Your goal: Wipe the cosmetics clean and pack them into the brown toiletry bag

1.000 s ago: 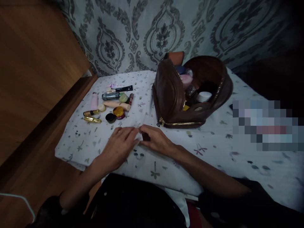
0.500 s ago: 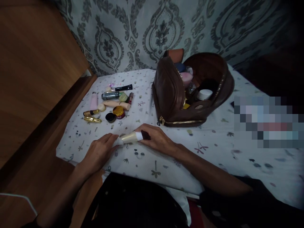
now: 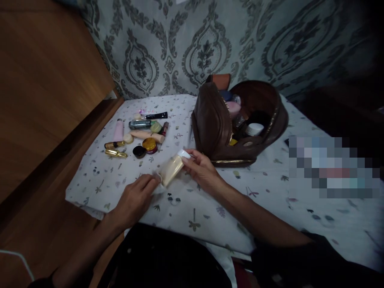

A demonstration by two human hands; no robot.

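Observation:
A cream squeeze tube with a white cap [image 3: 173, 168] is lifted a little above the patterned sheet [image 3: 270, 192]. My right hand [image 3: 201, 170] pinches its capped end. My left hand [image 3: 136, 200] pinches the flat tail end together with a bit of white tissue. An open brown zip pouch [image 3: 216, 124] stands just behind my right hand, with a white jar [image 3: 254, 129] and other small containers inside it.
A cluster of several cosmetics [image 3: 141, 134] lies at the back left of the sheet: tubes, gold vials, small round jars. A wooden board [image 3: 45, 92] rises along the left. A patterned wall [image 3: 195, 44] closes the back. A blurred patch sits at the right.
The hands, first together over the tube, drew apart along it. The tube has now been lifted and tilted, cap end up toward the pouch, with my left hand at its tail.

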